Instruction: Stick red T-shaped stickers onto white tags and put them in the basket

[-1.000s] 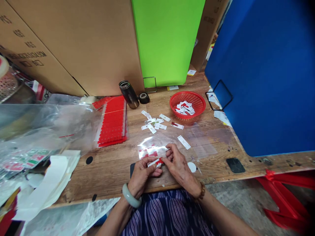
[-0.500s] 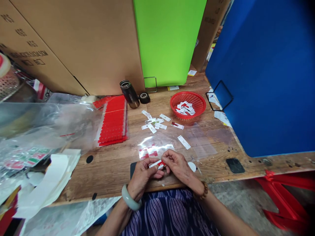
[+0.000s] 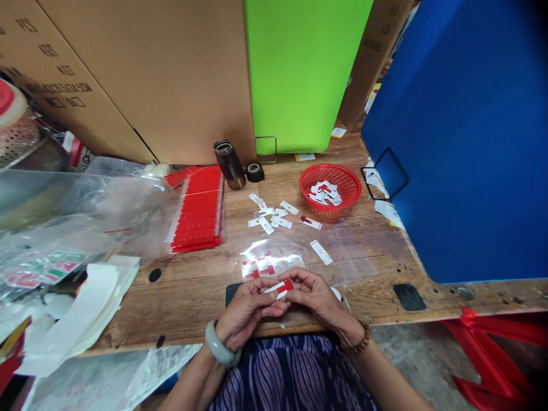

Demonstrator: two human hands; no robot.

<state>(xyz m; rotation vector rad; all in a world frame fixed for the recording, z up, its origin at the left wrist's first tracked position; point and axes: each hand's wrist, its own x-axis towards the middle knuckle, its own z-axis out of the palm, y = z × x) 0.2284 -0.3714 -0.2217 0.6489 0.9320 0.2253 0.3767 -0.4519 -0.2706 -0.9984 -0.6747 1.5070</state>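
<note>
Near the table's front edge, my left hand (image 3: 245, 307) and my right hand (image 3: 319, 299) both pinch a small white card with a red sticker (image 3: 286, 286) lying across it. Just beyond my fingers is a clear plastic sheet (image 3: 280, 251) bearing several red T-shaped stickers (image 3: 266, 270). Farther back lies a loose pile of white cards (image 3: 266, 225). One single card (image 3: 321, 252) rests to the right of the sheet, and another with a dark red mark (image 3: 310, 222) lies behind it. A red plastic basket (image 3: 351, 197) holds several similar cards.
A stack of red sticker sheets (image 3: 199, 208) lies left, beside an uncapped dark flask (image 3: 230, 165) and its black lid (image 3: 255, 172). Plastic bags (image 3: 77, 228) and white paper strips (image 3: 85, 308) crowd the left side. Cardboard (image 3: 171, 80), a green panel (image 3: 303, 68) and a blue panel (image 3: 462, 142) stand behind.
My right fingers have shifted from pinching over the card's red end to holding its right end from below and the side. More of the red sticker shows on the card now.
</note>
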